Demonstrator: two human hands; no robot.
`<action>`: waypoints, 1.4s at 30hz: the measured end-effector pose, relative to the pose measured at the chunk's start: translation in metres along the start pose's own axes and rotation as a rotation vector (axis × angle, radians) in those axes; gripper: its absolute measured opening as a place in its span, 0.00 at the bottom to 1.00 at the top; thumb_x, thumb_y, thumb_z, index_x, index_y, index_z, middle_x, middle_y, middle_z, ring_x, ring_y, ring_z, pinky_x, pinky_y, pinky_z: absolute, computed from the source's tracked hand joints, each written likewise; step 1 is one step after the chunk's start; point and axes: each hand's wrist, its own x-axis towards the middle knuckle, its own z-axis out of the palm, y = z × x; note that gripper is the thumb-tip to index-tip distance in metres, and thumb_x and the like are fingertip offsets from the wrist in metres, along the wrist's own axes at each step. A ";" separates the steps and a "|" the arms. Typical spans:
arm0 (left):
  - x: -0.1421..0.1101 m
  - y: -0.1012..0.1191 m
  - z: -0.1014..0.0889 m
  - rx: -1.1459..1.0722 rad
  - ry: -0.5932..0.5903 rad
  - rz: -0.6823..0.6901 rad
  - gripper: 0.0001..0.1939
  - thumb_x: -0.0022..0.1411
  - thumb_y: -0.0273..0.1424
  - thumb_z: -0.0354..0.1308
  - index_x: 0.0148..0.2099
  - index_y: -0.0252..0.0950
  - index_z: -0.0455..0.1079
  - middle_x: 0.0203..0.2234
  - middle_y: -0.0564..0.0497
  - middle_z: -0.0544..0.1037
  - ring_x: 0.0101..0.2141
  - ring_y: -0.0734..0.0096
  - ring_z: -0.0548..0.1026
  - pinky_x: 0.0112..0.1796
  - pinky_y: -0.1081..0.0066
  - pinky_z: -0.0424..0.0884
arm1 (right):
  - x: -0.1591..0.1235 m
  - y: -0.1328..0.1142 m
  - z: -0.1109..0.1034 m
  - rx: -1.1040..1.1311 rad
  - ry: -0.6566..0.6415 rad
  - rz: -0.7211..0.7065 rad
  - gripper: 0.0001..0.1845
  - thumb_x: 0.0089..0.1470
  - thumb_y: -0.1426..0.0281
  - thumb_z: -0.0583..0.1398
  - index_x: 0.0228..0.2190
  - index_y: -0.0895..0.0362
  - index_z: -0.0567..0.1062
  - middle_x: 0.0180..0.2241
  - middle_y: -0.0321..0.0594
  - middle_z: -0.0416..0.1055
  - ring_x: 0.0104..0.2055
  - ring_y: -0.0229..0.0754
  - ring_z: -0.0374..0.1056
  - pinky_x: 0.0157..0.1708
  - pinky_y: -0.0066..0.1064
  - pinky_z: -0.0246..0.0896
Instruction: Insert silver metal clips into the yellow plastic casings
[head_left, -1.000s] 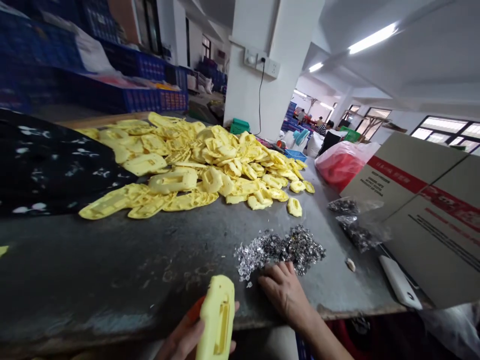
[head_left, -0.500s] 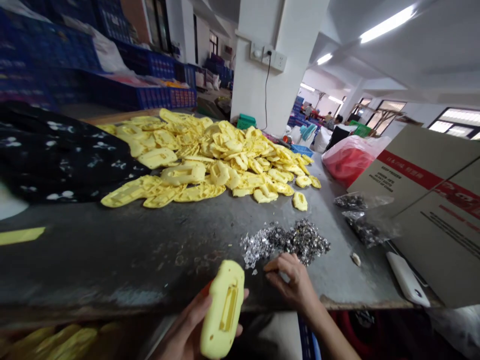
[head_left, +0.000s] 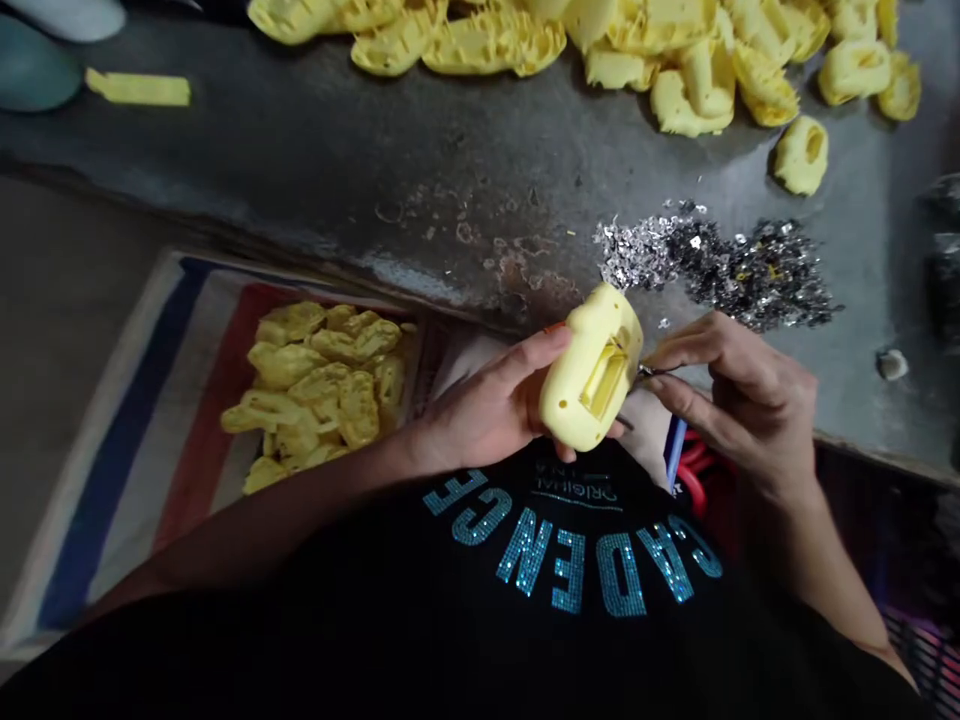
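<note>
A worker's left hand (head_left: 495, 400) grasps a yellow shell (head_left: 581, 350), slot upward, above the lap and just off the edge of a grey table (head_left: 300, 150), while the right hand (head_left: 742, 395) pinches a small metal piece (head_left: 643, 371) beside the shell's right edge; whether the two touch is too small to tell. So slight a piece, held only at the fingertips, could slip and drop toward the lap, and a loose hold might let the shell turn under pressure. The count: two hands, one shell held, apparently one metal piece pinched, one heap of metal bits (head_left: 720, 260) too dense to number, one yellow strip (head_left: 139, 88), one pale lump (head_left: 892, 364), and two masses of yellow parts, a table pile (head_left: 660, 30) cut by the frame and a lower batch (head_left: 322, 390), both overlapping beyond counting.
</note>
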 end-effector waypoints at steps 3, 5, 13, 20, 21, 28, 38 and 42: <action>0.002 -0.002 0.000 0.014 -0.015 0.009 0.38 0.78 0.57 0.66 0.76 0.37 0.72 0.52 0.41 0.90 0.40 0.52 0.93 0.25 0.72 0.80 | -0.001 0.000 0.000 -0.048 0.012 -0.006 0.10 0.69 0.72 0.76 0.49 0.47 0.88 0.42 0.36 0.88 0.41 0.45 0.84 0.44 0.39 0.79; 0.004 -0.003 -0.001 0.014 -0.035 0.016 0.38 0.77 0.58 0.67 0.75 0.38 0.73 0.51 0.42 0.90 0.40 0.52 0.93 0.25 0.73 0.79 | 0.001 0.002 -0.001 -0.084 0.016 -0.025 0.10 0.69 0.72 0.76 0.49 0.47 0.88 0.42 0.37 0.88 0.41 0.45 0.83 0.44 0.39 0.79; 0.008 -0.003 -0.003 -0.005 -0.095 -0.011 0.37 0.77 0.59 0.68 0.74 0.40 0.75 0.45 0.44 0.90 0.40 0.51 0.93 0.25 0.73 0.79 | 0.009 0.001 -0.005 -0.278 -0.083 -0.110 0.13 0.72 0.76 0.72 0.54 0.48 0.85 0.45 0.40 0.87 0.44 0.46 0.83 0.46 0.39 0.83; 0.010 0.000 -0.004 -0.057 -0.099 -0.061 0.36 0.80 0.57 0.67 0.76 0.40 0.74 0.47 0.45 0.90 0.41 0.52 0.93 0.25 0.74 0.80 | 0.016 -0.006 -0.008 -0.402 -0.184 -0.141 0.16 0.74 0.79 0.68 0.56 0.49 0.85 0.47 0.42 0.86 0.46 0.46 0.81 0.47 0.39 0.83; 0.011 0.000 -0.004 -0.060 -0.098 -0.066 0.36 0.80 0.57 0.66 0.76 0.40 0.75 0.48 0.45 0.91 0.41 0.53 0.93 0.25 0.75 0.80 | 0.016 -0.006 -0.008 -0.418 -0.189 -0.151 0.16 0.74 0.79 0.68 0.56 0.50 0.85 0.47 0.42 0.86 0.46 0.46 0.81 0.48 0.39 0.82; 0.013 0.003 -0.002 -0.030 -0.102 -0.057 0.39 0.77 0.55 0.69 0.79 0.40 0.72 0.53 0.41 0.91 0.41 0.51 0.94 0.24 0.74 0.79 | 0.011 -0.008 -0.001 -0.382 -0.114 -0.154 0.17 0.71 0.81 0.70 0.55 0.51 0.83 0.47 0.41 0.88 0.44 0.46 0.82 0.48 0.40 0.81; 0.006 -0.006 0.007 0.167 0.116 0.153 0.44 0.64 0.52 0.85 0.74 0.43 0.75 0.49 0.45 0.91 0.37 0.63 0.90 0.34 0.73 0.82 | 0.002 0.015 0.005 0.028 -0.060 0.281 0.28 0.70 0.57 0.75 0.66 0.45 0.80 0.59 0.43 0.83 0.53 0.51 0.83 0.46 0.42 0.81; -0.009 -0.010 0.003 0.313 0.119 0.288 0.39 0.67 0.44 0.84 0.74 0.41 0.80 0.58 0.42 0.91 0.49 0.61 0.90 0.49 0.70 0.84 | 0.002 0.018 0.019 0.077 -0.045 0.276 0.28 0.70 0.59 0.75 0.67 0.46 0.78 0.56 0.42 0.82 0.49 0.48 0.82 0.49 0.43 0.83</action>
